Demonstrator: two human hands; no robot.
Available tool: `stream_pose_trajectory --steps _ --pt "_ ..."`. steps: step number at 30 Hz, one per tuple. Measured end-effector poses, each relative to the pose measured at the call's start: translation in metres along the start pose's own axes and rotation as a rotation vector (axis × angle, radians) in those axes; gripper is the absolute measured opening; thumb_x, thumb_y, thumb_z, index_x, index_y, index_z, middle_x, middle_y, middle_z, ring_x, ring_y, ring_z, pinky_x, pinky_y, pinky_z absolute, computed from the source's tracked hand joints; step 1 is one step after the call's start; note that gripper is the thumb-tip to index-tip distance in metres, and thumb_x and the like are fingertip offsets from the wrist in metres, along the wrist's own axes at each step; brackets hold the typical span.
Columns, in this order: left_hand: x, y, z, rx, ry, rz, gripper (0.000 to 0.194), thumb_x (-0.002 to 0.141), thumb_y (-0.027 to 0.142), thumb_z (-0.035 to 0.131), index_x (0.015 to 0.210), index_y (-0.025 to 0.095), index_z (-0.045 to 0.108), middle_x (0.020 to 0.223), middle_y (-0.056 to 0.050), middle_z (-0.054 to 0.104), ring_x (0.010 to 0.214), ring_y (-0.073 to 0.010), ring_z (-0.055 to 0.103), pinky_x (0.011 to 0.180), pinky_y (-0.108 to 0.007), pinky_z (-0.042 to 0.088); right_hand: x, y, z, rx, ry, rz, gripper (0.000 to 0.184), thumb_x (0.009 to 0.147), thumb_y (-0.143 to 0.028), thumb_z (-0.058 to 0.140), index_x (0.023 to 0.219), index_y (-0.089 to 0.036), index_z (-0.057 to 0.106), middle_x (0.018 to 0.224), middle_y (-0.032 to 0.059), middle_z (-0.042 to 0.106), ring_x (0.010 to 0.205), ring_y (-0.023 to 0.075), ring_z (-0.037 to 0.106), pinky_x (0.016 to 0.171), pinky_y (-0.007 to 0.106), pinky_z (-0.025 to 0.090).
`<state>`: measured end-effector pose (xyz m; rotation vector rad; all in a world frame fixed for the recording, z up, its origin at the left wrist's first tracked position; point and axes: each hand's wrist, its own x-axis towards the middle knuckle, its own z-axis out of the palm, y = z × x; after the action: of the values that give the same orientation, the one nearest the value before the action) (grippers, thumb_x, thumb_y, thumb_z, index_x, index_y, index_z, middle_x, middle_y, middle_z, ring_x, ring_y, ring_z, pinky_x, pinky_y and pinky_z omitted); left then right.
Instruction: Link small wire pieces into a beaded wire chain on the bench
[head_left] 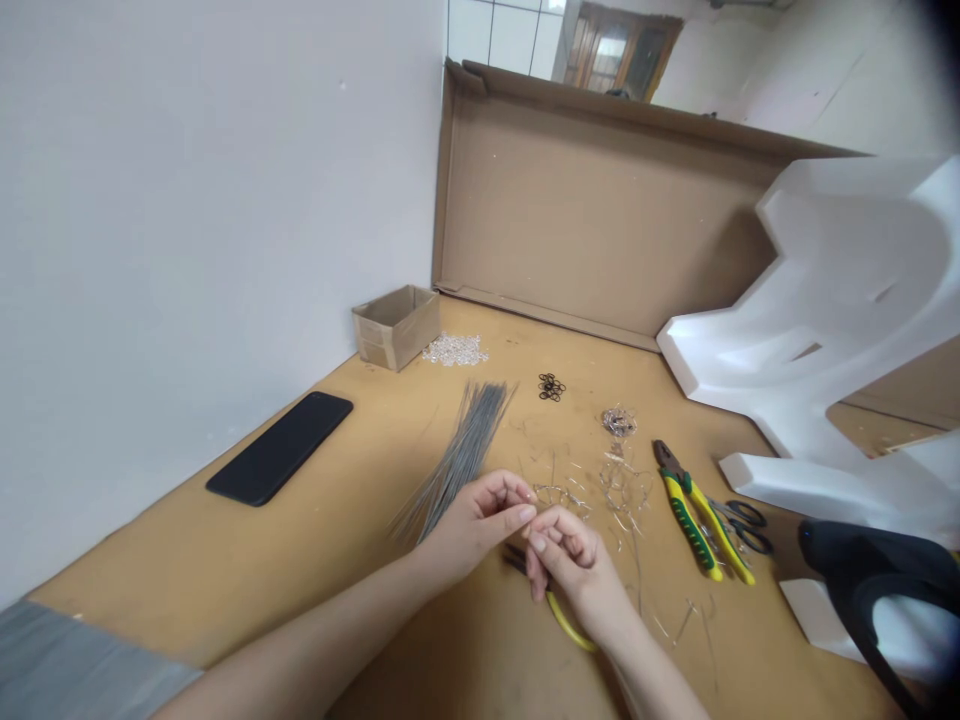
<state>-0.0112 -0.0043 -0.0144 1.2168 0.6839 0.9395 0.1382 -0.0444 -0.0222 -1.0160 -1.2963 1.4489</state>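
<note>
My left hand (484, 515) and my right hand (568, 560) meet above the table, thumbs and fingers pinched closed at nearly the same spot. Whatever they hold between the fingertips is too small to make out. Just beyond the fingers lie loose bent wire pieces (562, 497). A bundle of straight grey wires (469, 440) rests beside my left hand, its near end partly covered by it. Under my right hand shows a tool with a yellow handle (568, 625) and dark jaws, mostly hidden.
Pliers with yellow-green handles (694, 520) and scissors (746, 525) lie to the right, near white foam (847, 300). Farther back are a wire coil (619, 421), black rings (551, 387), clear beads (455, 349) and a small cardboard box (396, 330). A phone (281, 447) lies left.
</note>
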Motion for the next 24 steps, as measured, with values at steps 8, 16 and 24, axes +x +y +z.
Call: stream_pose_trajectory --steps 8,16,24 --pt "-0.002 0.007 -0.001 0.048 0.077 0.013 0.022 0.077 0.037 0.056 0.078 0.015 0.055 0.063 0.003 0.051 0.059 -0.0079 0.044 0.06 -0.021 0.036 0.0 0.002 0.001 -0.043 0.009 0.041 0.024 0.081 -0.04 0.056 0.075 -0.017 0.052 0.053 -0.0036 0.056 0.037 0.0074 0.049 0.041 0.019 0.036" --pt "0.0 -0.001 0.001 0.242 0.165 0.081 0.02 0.08 0.034 0.051 0.073 0.015 0.051 0.065 0.002 0.049 0.062 -0.01 0.046 0.06 -0.023 0.037 -0.002 0.002 0.004 -0.392 0.116 -0.033 0.02 0.085 -0.036 0.046 0.075 -0.019 0.049 0.055 -0.0036 0.053 0.042 0.0089 0.049 0.044 0.019 0.037" --pt "0.0 -0.004 0.002 0.262 0.218 0.076 0.022 0.08 0.036 0.05 0.072 0.016 0.051 0.067 0.001 0.05 0.064 -0.0108 0.047 0.063 -0.023 0.038 -0.004 0.001 0.001 -0.842 0.207 -0.19 0.014 0.085 -0.026 0.043 0.077 -0.019 0.053 0.058 -0.001 0.054 0.048 0.0121 0.05 0.048 0.022 0.035"
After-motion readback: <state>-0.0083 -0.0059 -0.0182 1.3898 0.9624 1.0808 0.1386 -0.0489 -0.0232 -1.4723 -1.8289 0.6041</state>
